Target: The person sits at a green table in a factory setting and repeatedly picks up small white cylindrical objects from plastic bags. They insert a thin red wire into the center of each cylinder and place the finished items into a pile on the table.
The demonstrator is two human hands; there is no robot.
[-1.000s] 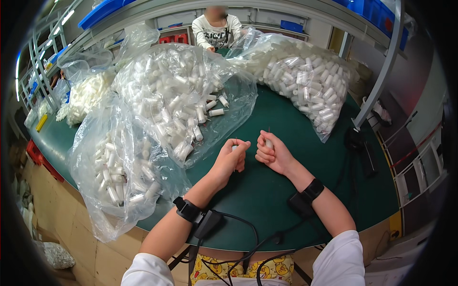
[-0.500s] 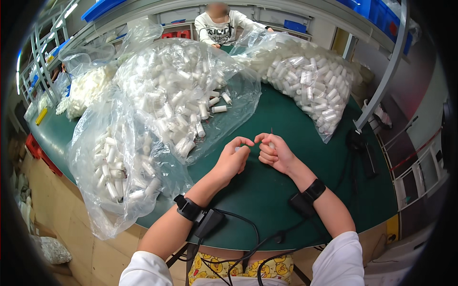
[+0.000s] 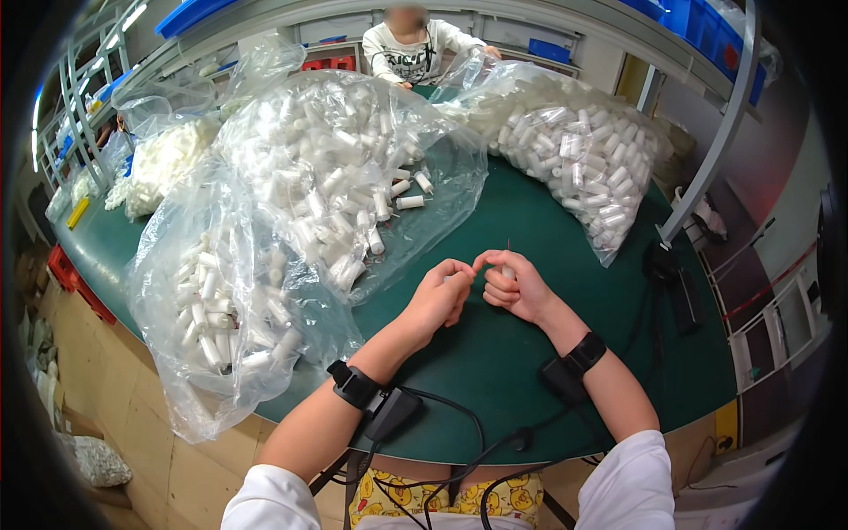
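Head view: both hands meet over the green desk [image 3: 548, 221], right in the middle. The right hand [image 3: 515, 287] is curled into a loose fist around a small white tube [image 3: 507, 273], with a thin pin [image 3: 509, 247] sticking straight up out of its top. The left hand [image 3: 439, 296] is curled too, its thumb and forefinger pinched narrow and touching the right hand's fingertips just beside the tube; whether it grips anything of its own, I cannot tell. Black wrist straps sit on both forearms, cables trailing down toward the near edge of the desk.

To the left of the hands, a big clear bag [image 3: 230, 300] of white tubes slumps over the desk edge. Behind it, a second clear bag [image 3: 344, 150] lies open-mouthed, a few loose tubes [image 3: 409, 201] spilled at its lip. Far right, a third bag [image 3: 574, 159], packed full. Far left, a bag of whiter pieces [image 3: 159, 163]. Across the desk, another person in a white printed top [image 3: 411, 55] has a hand on the third bag. A slanted metal post [image 3: 707, 168] stands at the right.
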